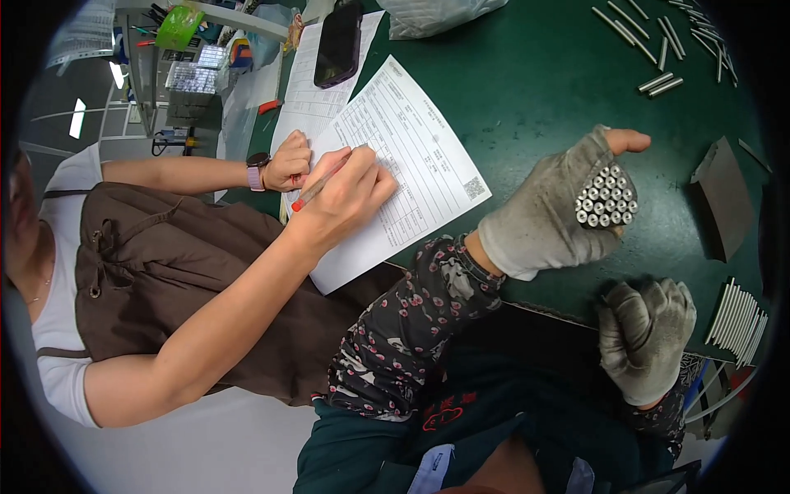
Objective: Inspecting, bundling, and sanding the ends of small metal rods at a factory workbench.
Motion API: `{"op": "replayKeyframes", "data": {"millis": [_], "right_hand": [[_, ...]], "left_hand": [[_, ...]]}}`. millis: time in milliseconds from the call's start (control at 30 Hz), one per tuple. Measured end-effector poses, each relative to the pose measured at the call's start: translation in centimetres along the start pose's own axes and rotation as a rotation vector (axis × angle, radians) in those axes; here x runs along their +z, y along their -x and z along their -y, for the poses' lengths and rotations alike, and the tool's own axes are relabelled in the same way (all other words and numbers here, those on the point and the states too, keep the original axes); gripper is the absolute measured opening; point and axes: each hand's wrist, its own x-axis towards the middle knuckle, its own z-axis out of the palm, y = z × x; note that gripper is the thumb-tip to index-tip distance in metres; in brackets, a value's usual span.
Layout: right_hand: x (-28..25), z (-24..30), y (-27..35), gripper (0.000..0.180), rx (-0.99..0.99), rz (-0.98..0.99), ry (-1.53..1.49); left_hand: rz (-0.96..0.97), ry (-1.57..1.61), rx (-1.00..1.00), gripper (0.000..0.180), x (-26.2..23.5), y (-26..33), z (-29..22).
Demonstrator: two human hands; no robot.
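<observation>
My left hand (547,206), in a worn grey-white glove with the fingertips bare, is wrapped round a bundle of metal tubes (607,198). Their round ends face up, each with a small dark centre. My right hand (648,336), gloved the same way, rests at the near edge of the table with its fingers curled in; whatever may be inside is hidden. Just right of it lies a row of thin metal rods (738,323), side by side.
Loose metal rods (665,41) are scattered over the green table (527,90) at the far right. A grey angled block (724,198) stands right of my left hand. At left, a co-worker's hand (350,193) holds a red pen on a printed sheet (428,165), near a phone (338,45).
</observation>
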Motion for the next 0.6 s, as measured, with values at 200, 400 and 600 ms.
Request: {"op": "replayKeyframes", "data": {"millis": [200, 400, 600], "right_hand": [[0.3, 0.1, 0.2, 0.016, 0.0, 0.026, -0.017], [0.9, -0.3, 0.6, 0.016, 0.013, 0.046, -0.008], [0.8, -0.1, 0.4, 0.016, -0.025, -0.004, 0.009]], "left_hand": [[-0.053, 0.003, 0.021, 0.074, 0.0, 0.5, -0.4], [-0.058, -0.006, -0.005, 0.074, 0.1, 0.4, 0.2], [-0.067, -0.042, 0.014, 0.073, -0.1, 0.5, -0.4]]}}
